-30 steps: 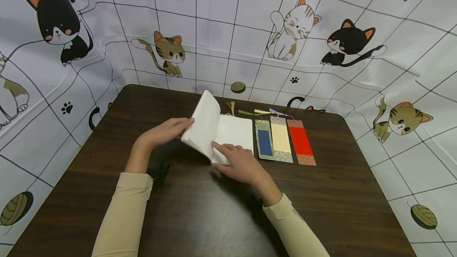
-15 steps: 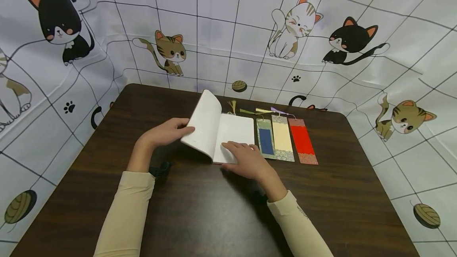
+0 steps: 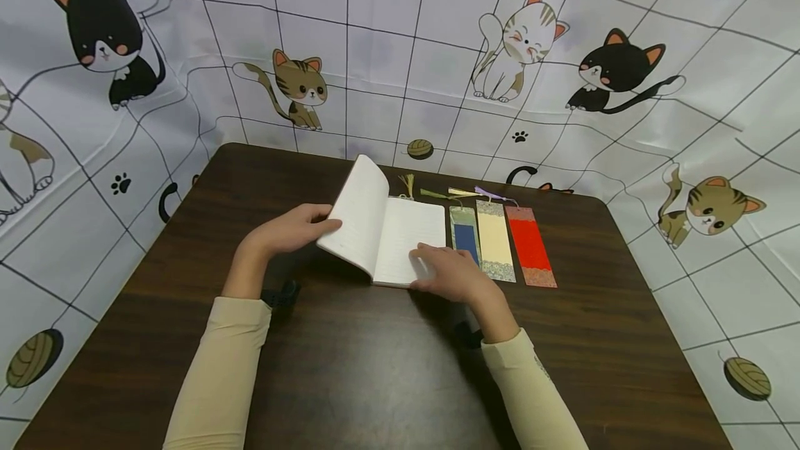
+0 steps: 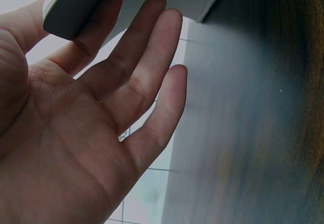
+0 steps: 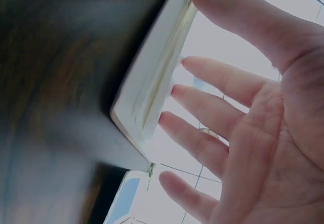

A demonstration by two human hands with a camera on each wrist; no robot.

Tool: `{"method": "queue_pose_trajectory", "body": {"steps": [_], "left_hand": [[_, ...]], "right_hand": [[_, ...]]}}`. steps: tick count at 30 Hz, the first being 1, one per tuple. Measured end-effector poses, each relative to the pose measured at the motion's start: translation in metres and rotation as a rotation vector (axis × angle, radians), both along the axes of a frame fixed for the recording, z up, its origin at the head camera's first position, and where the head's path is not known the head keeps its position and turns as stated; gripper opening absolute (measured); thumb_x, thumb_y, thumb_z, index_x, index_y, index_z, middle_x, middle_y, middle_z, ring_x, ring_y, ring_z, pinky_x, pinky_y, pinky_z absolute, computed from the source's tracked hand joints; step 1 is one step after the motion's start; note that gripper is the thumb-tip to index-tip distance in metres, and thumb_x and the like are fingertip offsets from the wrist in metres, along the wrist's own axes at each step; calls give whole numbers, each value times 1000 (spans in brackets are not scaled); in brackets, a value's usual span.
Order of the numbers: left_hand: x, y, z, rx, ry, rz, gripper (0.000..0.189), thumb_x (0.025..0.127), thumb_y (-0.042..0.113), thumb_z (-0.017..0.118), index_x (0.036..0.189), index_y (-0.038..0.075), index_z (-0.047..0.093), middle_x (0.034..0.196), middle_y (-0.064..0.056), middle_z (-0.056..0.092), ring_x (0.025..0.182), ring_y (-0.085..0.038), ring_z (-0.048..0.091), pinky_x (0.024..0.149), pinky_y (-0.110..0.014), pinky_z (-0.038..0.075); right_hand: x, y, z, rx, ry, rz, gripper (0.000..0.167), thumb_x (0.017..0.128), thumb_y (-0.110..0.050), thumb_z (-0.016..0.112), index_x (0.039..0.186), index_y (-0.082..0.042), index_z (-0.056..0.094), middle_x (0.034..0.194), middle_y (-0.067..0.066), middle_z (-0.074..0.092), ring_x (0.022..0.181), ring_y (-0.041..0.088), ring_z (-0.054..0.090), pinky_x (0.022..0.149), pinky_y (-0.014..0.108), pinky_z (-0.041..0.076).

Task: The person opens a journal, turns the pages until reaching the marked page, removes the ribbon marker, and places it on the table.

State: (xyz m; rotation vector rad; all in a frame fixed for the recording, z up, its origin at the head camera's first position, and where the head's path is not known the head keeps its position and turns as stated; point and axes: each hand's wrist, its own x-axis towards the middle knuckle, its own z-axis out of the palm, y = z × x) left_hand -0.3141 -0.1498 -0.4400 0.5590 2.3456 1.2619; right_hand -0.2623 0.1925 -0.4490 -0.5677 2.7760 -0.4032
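Note:
An open notebook with white pages lies at the centre of the head view, its left part raised at a slant. My left hand holds that raised side by its left edge, thumb on the page and fingers behind. In the left wrist view, the grey back of the notebook sits between thumb and index finger, the other fingers spread loosely. My right hand rests at the lower right of the right page. In the right wrist view, its fingers lie apart, fingertips right at the notebook's page block.
Three tasselled bookmarks lie right of the notebook: a green and blue one partly behind my right hand, a cream one, and a red one. A yellow-green tassel shows above the notebook. A cat-patterned sheet surrounds the brown table.
My right hand has slid rightward across the page, from near the notebook's spine to the right page's lower right. The left hand keeps holding the raised side, almost still.

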Motion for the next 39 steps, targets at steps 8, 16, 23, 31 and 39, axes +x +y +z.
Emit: {"method": "queue_pose_trajectory", "body": {"steps": [8,16,23,31,39], "left_hand": [[-1,-2,-1,6,-5,-4,53,115,38,50,155,4,52,122,-14,68,106,-25,63,107,-51,49],[-1,-3,-1,-1,10,1,53,115,40,50,154,6,54,124,-13,68,112,-26,61,110,-52,46],[0,-3,0,-1,9,5,53,115,40,50,154,5,53,125,-13,68,112,-27,62,110,-54,47],[-1,-3,1,-11,15,4,53,115,38,50,154,4,53,122,-13,68,109,-25,61,107,-49,48],[0,-4,1,-1,20,0,52,115,37,50,153,3,54,121,-13,68,108,-25,61,106,-48,48]], "right_hand": [[-2,5,3,-85,-22,29,17,104,-25,73,118,-17,75,129,4,74,107,22,67,101,49,56],[-2,5,5,-98,18,45,5,103,-19,74,106,-17,76,115,2,76,94,17,65,93,43,58],[-3,3,3,-76,77,11,14,101,-16,76,115,-15,74,130,7,75,106,24,69,101,48,58],[-9,7,3,-82,261,-107,70,91,-16,87,153,-14,55,166,17,47,146,43,52,117,66,43],[-13,-2,-3,-223,271,-315,104,98,-36,78,172,-4,12,172,21,37,153,44,45,122,64,38]]}}
